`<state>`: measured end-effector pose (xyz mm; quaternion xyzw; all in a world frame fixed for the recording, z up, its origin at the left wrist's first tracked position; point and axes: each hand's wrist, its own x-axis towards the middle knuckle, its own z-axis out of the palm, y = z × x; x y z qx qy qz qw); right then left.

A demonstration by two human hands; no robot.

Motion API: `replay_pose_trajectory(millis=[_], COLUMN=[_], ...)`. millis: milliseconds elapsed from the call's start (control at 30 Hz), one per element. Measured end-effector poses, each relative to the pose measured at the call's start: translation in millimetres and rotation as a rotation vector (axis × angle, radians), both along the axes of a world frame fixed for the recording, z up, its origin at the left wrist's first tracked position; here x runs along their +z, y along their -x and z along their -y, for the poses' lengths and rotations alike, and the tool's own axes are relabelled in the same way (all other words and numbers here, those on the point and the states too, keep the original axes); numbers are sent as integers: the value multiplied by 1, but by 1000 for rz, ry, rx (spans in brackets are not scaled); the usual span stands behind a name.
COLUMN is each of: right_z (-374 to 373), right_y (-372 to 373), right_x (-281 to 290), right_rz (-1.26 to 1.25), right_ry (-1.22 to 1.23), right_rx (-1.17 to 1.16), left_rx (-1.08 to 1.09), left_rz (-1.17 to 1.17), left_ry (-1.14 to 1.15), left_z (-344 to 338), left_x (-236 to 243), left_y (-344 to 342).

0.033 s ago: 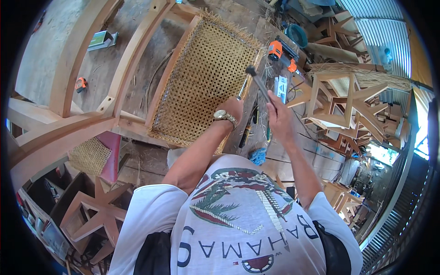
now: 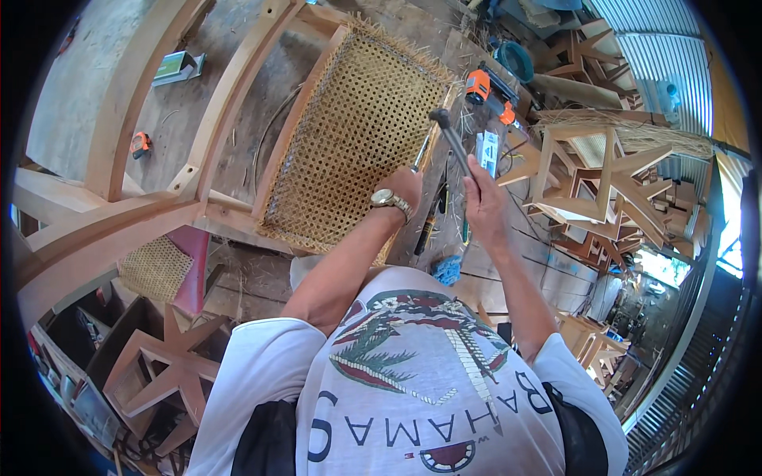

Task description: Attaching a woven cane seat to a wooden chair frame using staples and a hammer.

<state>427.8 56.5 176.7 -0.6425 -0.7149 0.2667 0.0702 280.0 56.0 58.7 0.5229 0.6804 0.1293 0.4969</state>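
Note:
A woven cane panel (image 2: 353,135) with frayed edges lies in a wooden frame in front of me. My left hand (image 2: 403,189), with a metal watch on its wrist, is closed around a slim metal chisel (image 2: 421,155). The chisel's shaft points away from me along the panel's right edge; its tip is too small to make out. In my right hand (image 2: 486,208), closed round the handle, is a hammer (image 2: 454,144). The dark hammer head hangs close to the chisel's far end, and I cannot tell whether they touch.
To the left stand curved wooden chair parts (image 2: 230,95) and an orange tape measure (image 2: 140,146). Beyond my right hand lie an orange-and-black power tool (image 2: 479,86), a white-and-blue box (image 2: 486,152) and a blue bucket (image 2: 514,62). Star-shaped wooden frames (image 2: 583,174) are stacked at right.
The hammer head has shifted slightly to the right and away from me. My left hand, the chisel and the cane panel stay where they were.

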Motion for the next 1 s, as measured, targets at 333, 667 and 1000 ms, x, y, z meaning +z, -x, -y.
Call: replay_pose_trajectory(millis=[333,667,1000], right_z=[3,-2,-8], right_y=[21,-1,2], right_x=[49,9,8], right_rz=[-39,77,-7], right_ry=[31,27,-55], right_rx=[-85,-32,62], left_rx=[-27,-49,-16], left_rz=[68,37,106], left_ry=[79,25,48], left_z=[1,10,11], left_x=[11,0,2], left_y=[7,1,7])
